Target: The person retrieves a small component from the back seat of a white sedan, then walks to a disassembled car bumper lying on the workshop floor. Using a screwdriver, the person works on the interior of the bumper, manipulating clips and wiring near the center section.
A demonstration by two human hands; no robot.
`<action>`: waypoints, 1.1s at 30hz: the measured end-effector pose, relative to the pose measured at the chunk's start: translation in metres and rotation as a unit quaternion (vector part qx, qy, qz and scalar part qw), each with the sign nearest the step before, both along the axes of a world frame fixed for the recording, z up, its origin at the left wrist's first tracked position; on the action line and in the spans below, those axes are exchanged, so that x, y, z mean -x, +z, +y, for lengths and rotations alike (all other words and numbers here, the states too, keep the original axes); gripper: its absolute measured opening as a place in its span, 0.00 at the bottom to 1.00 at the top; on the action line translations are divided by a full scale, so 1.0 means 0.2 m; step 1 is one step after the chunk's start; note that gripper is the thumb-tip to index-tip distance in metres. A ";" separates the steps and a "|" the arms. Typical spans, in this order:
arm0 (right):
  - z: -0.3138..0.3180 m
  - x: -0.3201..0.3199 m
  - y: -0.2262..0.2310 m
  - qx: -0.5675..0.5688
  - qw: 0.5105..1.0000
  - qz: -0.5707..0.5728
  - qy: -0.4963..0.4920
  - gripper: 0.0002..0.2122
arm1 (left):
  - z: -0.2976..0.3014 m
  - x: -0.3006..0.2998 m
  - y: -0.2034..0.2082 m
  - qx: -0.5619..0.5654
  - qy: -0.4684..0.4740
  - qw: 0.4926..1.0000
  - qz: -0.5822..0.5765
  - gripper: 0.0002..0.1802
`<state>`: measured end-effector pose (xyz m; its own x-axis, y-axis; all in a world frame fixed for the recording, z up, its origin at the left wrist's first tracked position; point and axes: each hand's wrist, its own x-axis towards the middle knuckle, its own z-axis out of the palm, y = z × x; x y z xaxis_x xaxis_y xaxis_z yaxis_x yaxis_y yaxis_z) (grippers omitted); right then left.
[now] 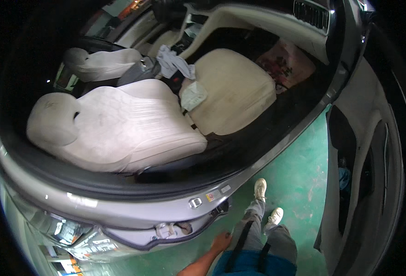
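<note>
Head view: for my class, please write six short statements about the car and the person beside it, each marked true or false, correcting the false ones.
1. The door stands open. True.
2. The floor is red. False: it is green.
3. The shoes are pale. True.
4. The left hand is on the door. False: it is low beside the left trouser leg, apart from the door.
5. The cloth hangs over the door. False: it lies mostly between the front seats.
6. The right hand is out of view. True.
</note>
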<state>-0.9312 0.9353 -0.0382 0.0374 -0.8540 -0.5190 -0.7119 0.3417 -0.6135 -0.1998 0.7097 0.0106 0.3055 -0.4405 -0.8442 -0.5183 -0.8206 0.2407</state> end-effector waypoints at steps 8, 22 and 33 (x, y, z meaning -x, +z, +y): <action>-0.78 0.02 0.27 0.012 0.901 0.011 -0.434 0.15 | 0.89 -0.27 -0.36 0.154 -0.345 0.924 -0.053 0.19; -1.28 -0.02 1.35 0.353 0.832 0.034 -0.427 0.16 | 1.09 -0.65 -0.25 0.274 0.127 0.953 -0.022 0.29; -0.89 0.19 1.76 0.459 0.762 0.022 -0.456 0.17 | 1.59 -1.13 -0.29 0.205 0.109 0.973 -0.017 0.25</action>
